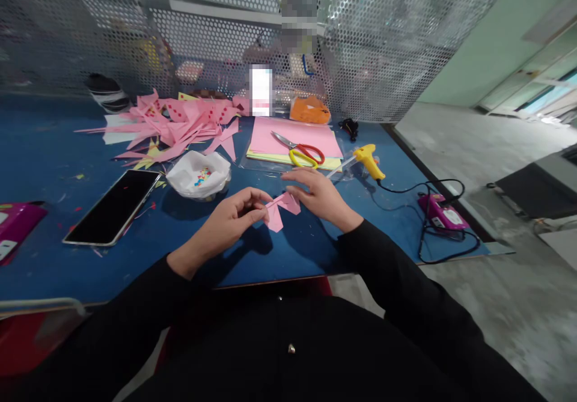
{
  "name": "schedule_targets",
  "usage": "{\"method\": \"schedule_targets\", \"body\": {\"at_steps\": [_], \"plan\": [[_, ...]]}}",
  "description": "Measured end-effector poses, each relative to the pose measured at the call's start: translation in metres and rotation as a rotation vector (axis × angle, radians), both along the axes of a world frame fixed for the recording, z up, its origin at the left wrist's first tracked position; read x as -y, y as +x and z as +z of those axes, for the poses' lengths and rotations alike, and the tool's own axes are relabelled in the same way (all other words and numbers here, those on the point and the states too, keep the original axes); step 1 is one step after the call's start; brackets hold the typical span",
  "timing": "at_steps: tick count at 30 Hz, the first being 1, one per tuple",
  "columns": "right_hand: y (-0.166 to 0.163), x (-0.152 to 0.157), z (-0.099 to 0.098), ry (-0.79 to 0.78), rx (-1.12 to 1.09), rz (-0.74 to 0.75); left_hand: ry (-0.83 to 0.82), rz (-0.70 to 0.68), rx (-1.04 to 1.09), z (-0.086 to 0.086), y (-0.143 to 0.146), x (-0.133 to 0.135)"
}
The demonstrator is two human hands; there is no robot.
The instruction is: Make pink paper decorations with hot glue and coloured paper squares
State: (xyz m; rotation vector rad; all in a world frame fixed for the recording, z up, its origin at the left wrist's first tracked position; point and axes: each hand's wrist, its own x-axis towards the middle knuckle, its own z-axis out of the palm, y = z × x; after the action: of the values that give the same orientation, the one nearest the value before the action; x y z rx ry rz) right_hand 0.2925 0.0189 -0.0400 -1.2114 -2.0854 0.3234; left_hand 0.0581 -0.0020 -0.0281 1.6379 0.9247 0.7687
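A small piece of folded pink paper with two wing-like flaps is held up over the blue table. My left hand pinches its left end between thumb and fingers. At the other end, my right hand has its thumb and bent fingers at the paper's upper right edge; its grip is partly hidden. Beyond my right hand, scissors with red and yellow handles rest on a stack of pink and yellow paper. A yellow glue gun with a clear glue stick lies to the right.
On the blue table, a white-lined bowl holds small coloured bits. A phone lies left of it, behind which pink folded paper is heaped. A black cord runs to a purple box. Perforated metal borders the back.
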Motion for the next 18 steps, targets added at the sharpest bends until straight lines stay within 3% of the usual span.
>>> {"method": "schedule_targets", "body": {"at_steps": [4,8,11,14,18], "plan": [[-0.007,-0.008,0.009,-0.15,0.138,0.15,0.049,-0.01,-0.049,0.001,-0.007,-0.005],[-0.001,0.011,0.014,-0.39,0.074,0.181,0.187,0.009,-0.144,0.002,-0.008,-0.012],[0.001,0.027,0.008,-0.573,-0.091,0.021,0.464,0.167,-0.262,0.002,-0.004,-0.012],[-0.004,0.04,-0.005,-0.624,-0.41,-0.191,0.772,0.28,-0.366,-0.001,0.006,-0.001],[-0.018,0.053,-0.015,-0.6,-0.7,-0.338,1.032,0.072,-0.503,-0.007,0.024,0.02]]}}
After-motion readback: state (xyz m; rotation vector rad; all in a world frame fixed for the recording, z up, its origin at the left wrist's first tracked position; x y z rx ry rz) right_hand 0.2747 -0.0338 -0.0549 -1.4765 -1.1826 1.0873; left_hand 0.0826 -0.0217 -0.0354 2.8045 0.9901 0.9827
